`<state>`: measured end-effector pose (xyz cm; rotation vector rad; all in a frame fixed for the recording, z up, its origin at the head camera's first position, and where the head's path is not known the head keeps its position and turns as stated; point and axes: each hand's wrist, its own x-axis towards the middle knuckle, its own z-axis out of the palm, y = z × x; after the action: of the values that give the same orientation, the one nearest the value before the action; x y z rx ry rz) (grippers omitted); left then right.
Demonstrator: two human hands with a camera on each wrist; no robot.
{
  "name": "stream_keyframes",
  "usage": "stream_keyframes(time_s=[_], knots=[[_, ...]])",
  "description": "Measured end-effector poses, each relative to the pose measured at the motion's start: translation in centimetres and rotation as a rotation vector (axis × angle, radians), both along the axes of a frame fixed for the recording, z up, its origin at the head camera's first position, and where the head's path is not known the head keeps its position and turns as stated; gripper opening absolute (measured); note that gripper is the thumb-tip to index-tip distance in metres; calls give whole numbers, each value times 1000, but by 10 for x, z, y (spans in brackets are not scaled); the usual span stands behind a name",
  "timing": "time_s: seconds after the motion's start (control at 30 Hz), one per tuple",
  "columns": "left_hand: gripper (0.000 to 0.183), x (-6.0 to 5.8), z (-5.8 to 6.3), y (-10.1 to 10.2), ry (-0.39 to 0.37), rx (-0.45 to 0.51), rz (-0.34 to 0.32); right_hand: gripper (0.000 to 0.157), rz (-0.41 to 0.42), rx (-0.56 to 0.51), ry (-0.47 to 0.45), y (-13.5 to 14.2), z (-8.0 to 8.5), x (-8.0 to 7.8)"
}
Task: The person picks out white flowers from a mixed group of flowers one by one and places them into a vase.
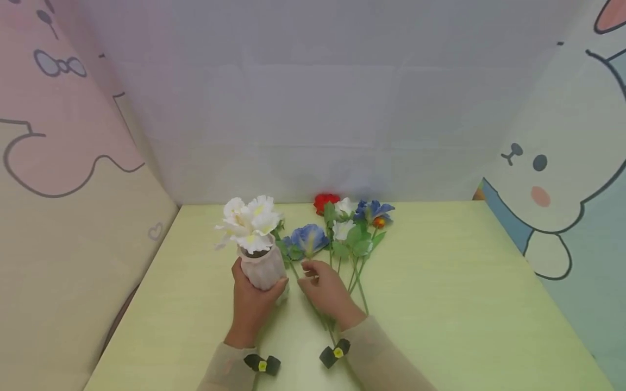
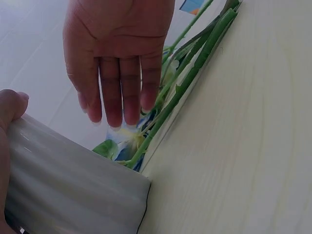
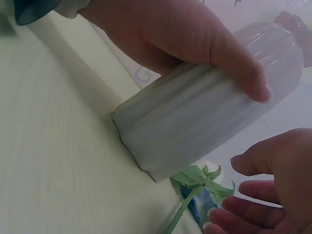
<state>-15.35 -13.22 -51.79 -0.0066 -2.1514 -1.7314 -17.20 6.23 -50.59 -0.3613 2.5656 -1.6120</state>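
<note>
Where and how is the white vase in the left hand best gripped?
Probably round the ribbed body of the white vase, below the rim, coming from the left as the left hand does: its rounded wall suits a wrapped palm. The mouth seems worse, since white petals spread above it; on the right, a blue flower lies nearby.

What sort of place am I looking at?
Probably a staged tabletop booth rather than a lived-in room: a pale backdrop hangs behind the table, with cartoon-printed walls on both sides.
</note>
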Motion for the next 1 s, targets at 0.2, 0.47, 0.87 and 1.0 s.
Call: stream_keyframes(time_s=[0.2,0.47,0.87,1.0], knots=[[100,-1,-2,-1,7,-3,-1,42,7,83,2,-7,-6,2],[104,1,0,1,31,-27,15,47,-5,160,-6,-15,-14,3],[104,2,3,1,21,-25,15,41,-91,351,110,-30,-24,5],[104,2,2,1,22,-32,22,37,-98,387,150,-31,-22,4]])
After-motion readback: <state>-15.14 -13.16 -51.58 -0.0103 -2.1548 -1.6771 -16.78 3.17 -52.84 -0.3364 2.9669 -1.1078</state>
